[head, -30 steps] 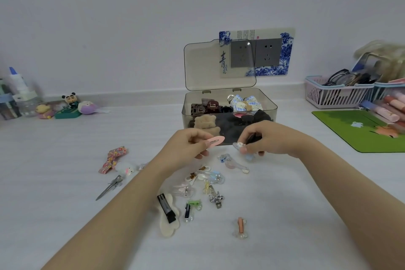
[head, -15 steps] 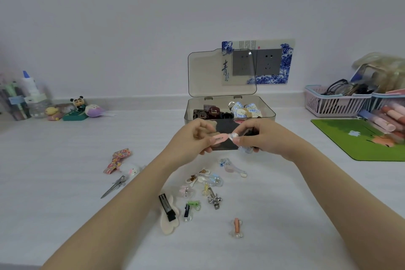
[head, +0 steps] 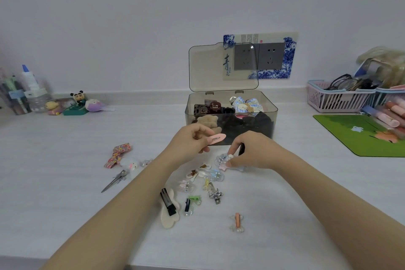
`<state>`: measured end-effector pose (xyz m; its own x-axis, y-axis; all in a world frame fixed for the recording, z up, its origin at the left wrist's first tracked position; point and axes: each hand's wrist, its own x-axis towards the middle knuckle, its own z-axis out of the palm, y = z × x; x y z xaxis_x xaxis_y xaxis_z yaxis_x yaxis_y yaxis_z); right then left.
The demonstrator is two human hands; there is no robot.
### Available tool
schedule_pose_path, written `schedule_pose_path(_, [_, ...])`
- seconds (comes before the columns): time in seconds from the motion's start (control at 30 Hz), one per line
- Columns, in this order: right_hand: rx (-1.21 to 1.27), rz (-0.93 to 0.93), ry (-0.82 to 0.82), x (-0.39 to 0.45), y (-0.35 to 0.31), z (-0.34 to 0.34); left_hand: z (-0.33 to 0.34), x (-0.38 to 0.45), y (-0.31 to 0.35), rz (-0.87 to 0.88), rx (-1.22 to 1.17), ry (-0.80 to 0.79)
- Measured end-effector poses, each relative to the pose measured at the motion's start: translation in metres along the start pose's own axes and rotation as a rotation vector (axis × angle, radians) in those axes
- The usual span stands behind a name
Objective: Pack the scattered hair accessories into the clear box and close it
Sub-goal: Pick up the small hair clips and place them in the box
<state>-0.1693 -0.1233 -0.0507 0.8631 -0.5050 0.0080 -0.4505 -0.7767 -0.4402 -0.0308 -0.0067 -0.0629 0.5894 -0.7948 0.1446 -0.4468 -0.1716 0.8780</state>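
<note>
The clear box (head: 271,116) stands on the table with its lid (head: 208,68) upright, holding dark scrunchies, claw clips and a blue bow. My left hand (head: 190,140) holds a pink snap clip (head: 215,139) just in front of the box. My right hand (head: 249,151) is lower, at the table, its fingertips pinching small clear and pink clips (head: 223,161). Several small clips (head: 206,180) lie scattered between my forearms. A beige flower clip with a black bar (head: 169,208), an orange clip (head: 237,222), a floral bow (head: 118,154) and a metal clip (head: 114,181) lie further out.
Pink and blue baskets (head: 337,98) with glasses stand at the back right, beside a green mat (head: 361,136) and pastel tubes. Small toy figures (head: 76,103) and a pen holder with bottles (head: 24,94) stand at the back left. A wall socket plate (head: 269,56) is behind the box.
My right hand has dropped from meeting the left hand to the table and now pinches small clips there. My left hand still holds the pink snap clip.
</note>
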Motion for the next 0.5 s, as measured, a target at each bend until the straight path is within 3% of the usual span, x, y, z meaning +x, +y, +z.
schedule_pose_path(0.33, [0.048,-0.033,-0.019,0.002,0.001,0.006,0.000,-0.009,-0.003,-0.025,0.035,-0.194])
schedule_pose_path(0.5, [0.129,-0.044,-0.125,0.000,0.001,0.002,-0.013,-0.011,-0.002,-0.052,0.203,-0.243])
